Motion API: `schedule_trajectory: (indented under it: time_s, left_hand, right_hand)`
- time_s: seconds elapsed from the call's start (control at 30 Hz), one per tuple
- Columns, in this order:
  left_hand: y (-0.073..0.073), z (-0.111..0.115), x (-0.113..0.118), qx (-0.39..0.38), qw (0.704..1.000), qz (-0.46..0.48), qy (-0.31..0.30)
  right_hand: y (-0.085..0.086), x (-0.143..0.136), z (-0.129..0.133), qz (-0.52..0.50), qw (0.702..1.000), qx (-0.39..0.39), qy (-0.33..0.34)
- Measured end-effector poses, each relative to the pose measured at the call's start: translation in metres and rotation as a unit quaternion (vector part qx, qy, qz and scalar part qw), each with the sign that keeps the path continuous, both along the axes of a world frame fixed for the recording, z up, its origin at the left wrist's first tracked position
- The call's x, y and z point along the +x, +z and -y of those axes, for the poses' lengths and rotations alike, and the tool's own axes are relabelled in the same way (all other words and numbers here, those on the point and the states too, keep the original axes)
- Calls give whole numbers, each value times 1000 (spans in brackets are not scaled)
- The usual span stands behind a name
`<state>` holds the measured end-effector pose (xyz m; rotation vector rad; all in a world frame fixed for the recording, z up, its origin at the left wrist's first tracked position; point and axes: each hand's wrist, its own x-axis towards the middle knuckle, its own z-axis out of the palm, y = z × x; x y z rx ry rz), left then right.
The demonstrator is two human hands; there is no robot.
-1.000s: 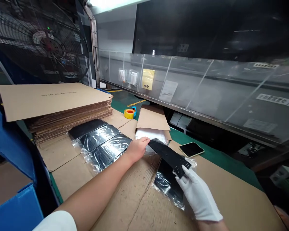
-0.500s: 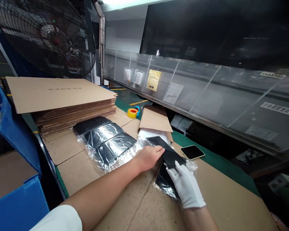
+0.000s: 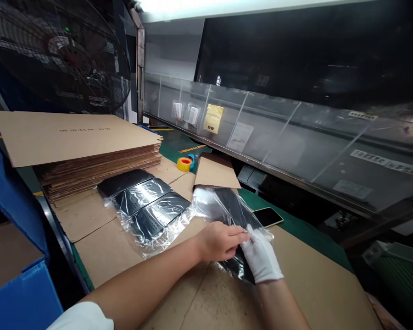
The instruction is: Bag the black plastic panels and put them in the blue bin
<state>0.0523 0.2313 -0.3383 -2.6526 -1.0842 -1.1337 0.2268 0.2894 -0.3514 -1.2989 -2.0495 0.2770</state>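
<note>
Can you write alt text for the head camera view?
A bare left hand and a white-gloved right hand meet over black panels and clear plastic on a cardboard-covered bench. Bagged panels and a stack of flat cardboard lie to the left; a yellow tape roll sits farther back, and a smartphone lies beyond the right hand.

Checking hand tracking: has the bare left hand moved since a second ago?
Yes: the bare left hand has moved rightward and lower in the view, farther from the round yellow tape roll.
</note>
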Motion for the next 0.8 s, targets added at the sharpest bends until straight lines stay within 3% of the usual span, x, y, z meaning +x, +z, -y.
schedule_trajectory:
  time_s: [0.07,0.1,0.17,0.23,0.3,0.33,0.43,0.53,0.67,0.73,0.8]
  left_hand:
    - [2,-1,-1,-44,984,171,17]
    - [2,-3,-1,-79,959,269,44]
    - [4,-8,-3,-173,872,445,104]
    - [6,-14,-6,-300,766,554,126]
    - [7,-19,-8,-428,687,581,83]
    - [7,-20,-9,-476,668,570,49]
    - [6,-18,-8,-528,664,527,-33]
    - [6,-14,-5,-513,684,516,-53]
    - [10,-13,-5,-458,732,501,-55]
    - [11,-14,-7,-439,736,513,-45]
    - [12,-15,-10,-442,721,532,-40]
  right_hand:
    - [8,6,12,-80,995,-54,-4]
    - [12,8,20,-130,988,-83,-7]
    - [19,9,37,-257,954,-151,-12]
    - [24,7,54,-357,911,-206,-7]
    - [26,5,69,-449,856,-256,0]
    - [26,4,74,-489,828,-275,4]
    - [29,2,86,-571,760,-309,20]
    - [33,2,92,-602,729,-324,37]
    - [38,6,95,-602,731,-320,17]
    - [38,10,94,-591,745,-310,0]
    - [38,14,93,-590,748,-303,-2]
